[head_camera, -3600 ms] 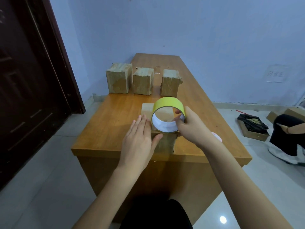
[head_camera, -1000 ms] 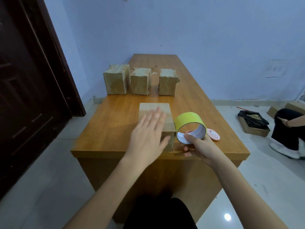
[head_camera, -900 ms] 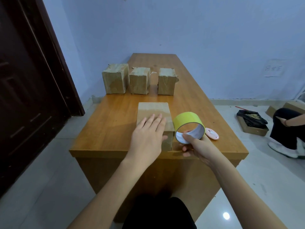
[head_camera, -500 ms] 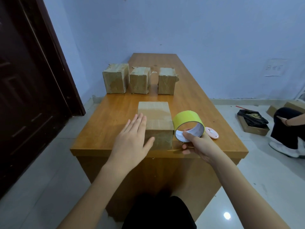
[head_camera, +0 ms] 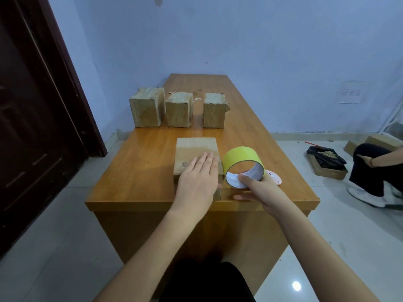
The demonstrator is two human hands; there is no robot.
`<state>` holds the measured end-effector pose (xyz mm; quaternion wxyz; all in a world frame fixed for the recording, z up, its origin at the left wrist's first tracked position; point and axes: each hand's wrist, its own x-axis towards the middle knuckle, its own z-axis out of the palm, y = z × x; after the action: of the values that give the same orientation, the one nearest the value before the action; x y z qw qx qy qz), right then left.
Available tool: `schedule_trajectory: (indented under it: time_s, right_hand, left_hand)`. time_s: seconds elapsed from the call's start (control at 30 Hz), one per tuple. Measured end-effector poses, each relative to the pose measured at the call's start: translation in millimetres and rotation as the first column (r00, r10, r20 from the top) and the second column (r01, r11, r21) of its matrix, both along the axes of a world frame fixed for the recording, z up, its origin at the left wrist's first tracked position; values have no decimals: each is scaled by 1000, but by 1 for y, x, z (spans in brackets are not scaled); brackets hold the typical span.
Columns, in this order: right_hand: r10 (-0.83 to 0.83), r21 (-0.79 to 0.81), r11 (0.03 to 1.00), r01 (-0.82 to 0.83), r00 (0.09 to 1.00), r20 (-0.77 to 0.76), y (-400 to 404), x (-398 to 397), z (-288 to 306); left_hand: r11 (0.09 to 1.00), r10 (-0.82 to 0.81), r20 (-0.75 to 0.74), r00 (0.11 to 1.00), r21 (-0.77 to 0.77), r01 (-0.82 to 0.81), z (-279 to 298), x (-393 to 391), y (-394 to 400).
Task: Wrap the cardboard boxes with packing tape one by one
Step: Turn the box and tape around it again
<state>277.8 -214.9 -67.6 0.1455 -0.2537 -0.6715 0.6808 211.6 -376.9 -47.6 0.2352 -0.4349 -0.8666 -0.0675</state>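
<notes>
Near cardboard box (head_camera: 196,149) sits at the table's (head_camera: 141,171) front edge. Left hand (head_camera: 197,182) lies flat on its top, fingers straight, pressing down. Tape roll (head_camera: 242,164) stands on edge just beside the box, at its 3 o'clock; right hand (head_camera: 259,190) grips the roll's near rim, thumb inside the core. Small pink object (head_camera: 275,179) partly hidden behind the roll, possibly a cutter. Three taped boxes (head_camera: 178,110) in a row at 12 o'clock, well apart from the near box.

Head cam; looks fwd & down along table (head_camera: 141,162); close.
</notes>
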Motion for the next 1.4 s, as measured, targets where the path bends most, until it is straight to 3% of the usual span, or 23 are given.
schedule_trajectory:
  time_s: [0.1,0.2,0.43,0.57,0.7,0.87,0.93,1.0,1.1,1.17,1.27,1.4]
  right_hand:
    - [-43,-5,999,43,998,-51,-4,-1,0]
    - [61,-143,987,-79,991,-122,-18,-4,6]
    - [132,21,991,-131,976,-175,-24,-7,24]
    - [150,24,989,-148,975,-166,-20,-5,28]
    - [50,-72,996,-61,988,-148,-14,-6,34]
    - [194,164,969,-185,980,-42,-14,-10,52]
    - [250,245,938,-246,968,15,-16,-14,63]
    - [255,349,899,-263,964,70,-20,-19,71]
    - [189,546,807,-223,975,118,-25,-28,77]
    - [173,599,779,-186,982,79,-31,-31,77]
    - [214,555,810,-190,977,22,-41,-34,77]
    - [214,599,770,-219,974,81,-51,-45,89]
  left_hand:
    - [995,1,22,1000,101,-4,3,-1,-5]
    - [978,-3,58,998,207,-9,11,4,-6]
    - [939,-47,210,976,344,-29,8,2,-4]
    - [910,-98,278,956,414,-27,6,3,-6]
    - [848,-152,412,898,522,-96,7,0,-14]
    - [825,-246,500,830,558,-92,14,-5,-28]
    - [841,-229,448,864,539,-57,19,-6,-34]
    - [915,-98,280,955,403,-25,24,-8,-40]
    - [974,20,94,995,221,-40,31,-9,-45]
    - [983,57,65,996,170,-67,33,-9,-49]
    - [982,98,33,995,156,-102,34,-10,-56]
    - [981,138,32,990,131,-141,31,-8,-64]
